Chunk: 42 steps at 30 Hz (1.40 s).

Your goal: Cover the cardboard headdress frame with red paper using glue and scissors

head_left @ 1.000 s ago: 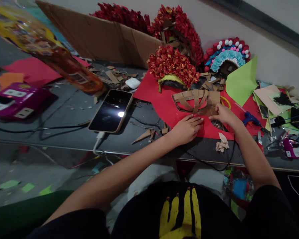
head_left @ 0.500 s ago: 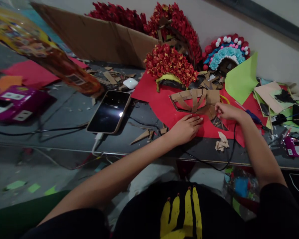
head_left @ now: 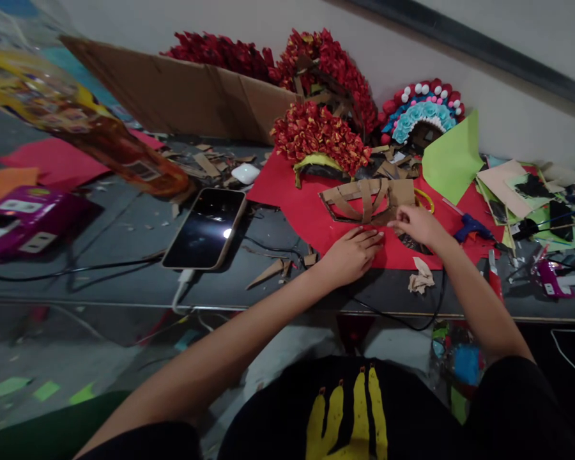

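Observation:
My left hand (head_left: 353, 257) lies flat on red paper (head_left: 306, 207), its spread fingers just below a cardboard strip frame (head_left: 357, 199). My right hand (head_left: 416, 225) is over the right end of that frame, thumb and fingers pinched together; whatever is between them is too small to make out. A crumpled beige scrap (head_left: 421, 276) lies below my right hand. Behind the frame stands an arch of red and yellow paper flowers (head_left: 319, 137).
A phone (head_left: 205, 228) on a cable, a tilted bottle (head_left: 138, 163) and a purple power strip (head_left: 33, 220) are at left. A blue glue gun (head_left: 474, 227), a red cutter (head_left: 494, 278) and green paper (head_left: 453, 160) lie at right. A cardboard sheet (head_left: 182, 92) stands behind.
My right hand has moved left and closer to my left hand, along the cardboard frame. My left hand stays flat on the red paper. The camera view has shifted slightly.

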Each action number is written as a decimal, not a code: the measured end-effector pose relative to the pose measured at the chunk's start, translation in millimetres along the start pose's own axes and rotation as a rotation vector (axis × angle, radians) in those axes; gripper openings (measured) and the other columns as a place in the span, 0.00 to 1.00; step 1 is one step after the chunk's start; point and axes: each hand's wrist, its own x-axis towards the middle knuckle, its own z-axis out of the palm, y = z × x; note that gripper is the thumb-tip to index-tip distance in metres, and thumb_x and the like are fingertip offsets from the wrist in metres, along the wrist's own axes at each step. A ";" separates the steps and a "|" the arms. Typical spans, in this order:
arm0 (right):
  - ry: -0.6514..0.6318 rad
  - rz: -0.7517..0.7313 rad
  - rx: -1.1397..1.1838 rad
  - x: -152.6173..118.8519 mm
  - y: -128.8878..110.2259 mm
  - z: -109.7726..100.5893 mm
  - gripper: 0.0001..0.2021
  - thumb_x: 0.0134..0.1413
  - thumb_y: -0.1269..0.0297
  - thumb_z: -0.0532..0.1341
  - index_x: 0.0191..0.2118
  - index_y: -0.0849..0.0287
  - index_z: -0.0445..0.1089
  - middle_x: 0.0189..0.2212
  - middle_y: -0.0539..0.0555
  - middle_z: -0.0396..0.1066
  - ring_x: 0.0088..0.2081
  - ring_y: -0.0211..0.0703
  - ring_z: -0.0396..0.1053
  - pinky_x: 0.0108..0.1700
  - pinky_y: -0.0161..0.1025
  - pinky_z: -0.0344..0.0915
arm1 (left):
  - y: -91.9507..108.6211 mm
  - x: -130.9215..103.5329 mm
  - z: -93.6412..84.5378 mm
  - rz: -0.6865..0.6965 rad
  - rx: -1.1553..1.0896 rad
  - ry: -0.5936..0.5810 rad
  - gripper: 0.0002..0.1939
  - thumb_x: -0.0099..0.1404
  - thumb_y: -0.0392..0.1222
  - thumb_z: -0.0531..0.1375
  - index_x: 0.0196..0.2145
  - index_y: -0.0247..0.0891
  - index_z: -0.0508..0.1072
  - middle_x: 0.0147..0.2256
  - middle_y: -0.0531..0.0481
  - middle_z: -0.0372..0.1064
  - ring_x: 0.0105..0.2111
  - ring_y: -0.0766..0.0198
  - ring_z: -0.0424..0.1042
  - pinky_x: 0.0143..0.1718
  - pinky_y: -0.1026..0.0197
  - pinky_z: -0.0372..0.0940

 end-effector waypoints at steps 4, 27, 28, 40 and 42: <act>-0.005 -0.041 -0.099 -9.9 -0.5 2.5 0.03 0.55 0.71 0.57 0.34 0.60 0.68 0.34 0.56 0.71 0.36 0.42 0.67 0.35 0.34 0.56 | -1.7 -2.5 -2.5 0.059 0.024 -0.009 0.17 0.65 0.37 0.51 0.49 0.35 0.71 0.56 0.43 0.64 0.57 0.57 0.62 0.58 0.52 0.55; 0.738 0.865 0.018 -238.4 76.7 56.6 0.26 0.53 0.43 0.50 0.39 0.63 0.68 0.37 0.63 0.70 0.36 0.51 0.67 0.39 0.45 0.62 | -90.8 9.8 -80.2 -0.508 -0.205 -0.188 0.24 0.55 0.45 0.62 0.46 0.27 0.68 0.42 0.36 0.71 0.40 0.53 0.69 0.41 0.56 0.62; 0.831 0.838 0.019 -235.1 68.5 58.7 0.26 0.53 0.43 0.49 0.38 0.63 0.69 0.36 0.62 0.69 0.35 0.49 0.66 0.38 0.44 0.62 | -91.5 9.7 -80.3 -0.495 -0.215 -0.158 0.23 0.55 0.44 0.63 0.45 0.27 0.68 0.41 0.38 0.71 0.39 0.55 0.69 0.41 0.57 0.62; 0.940 0.548 0.833 -184.9 -8.8 70.8 0.20 0.50 0.44 0.58 0.29 0.59 0.70 0.26 0.54 0.70 0.29 0.42 0.65 0.32 0.38 0.61 | -46.8 -33.5 -155.0 -0.482 0.054 0.420 0.12 0.61 0.41 0.52 0.37 0.40 0.74 0.45 0.50 0.69 0.45 0.60 0.69 0.47 0.56 0.62; 0.722 0.443 1.285 -166.4 -22.7 66.8 0.23 0.47 0.39 0.57 0.29 0.57 0.71 0.25 0.54 0.72 0.27 0.42 0.66 0.28 0.37 0.60 | -53.3 -42.4 -149.4 -0.423 -0.002 0.495 0.10 0.59 0.43 0.54 0.31 0.43 0.75 0.40 0.52 0.72 0.42 0.63 0.70 0.49 0.56 0.62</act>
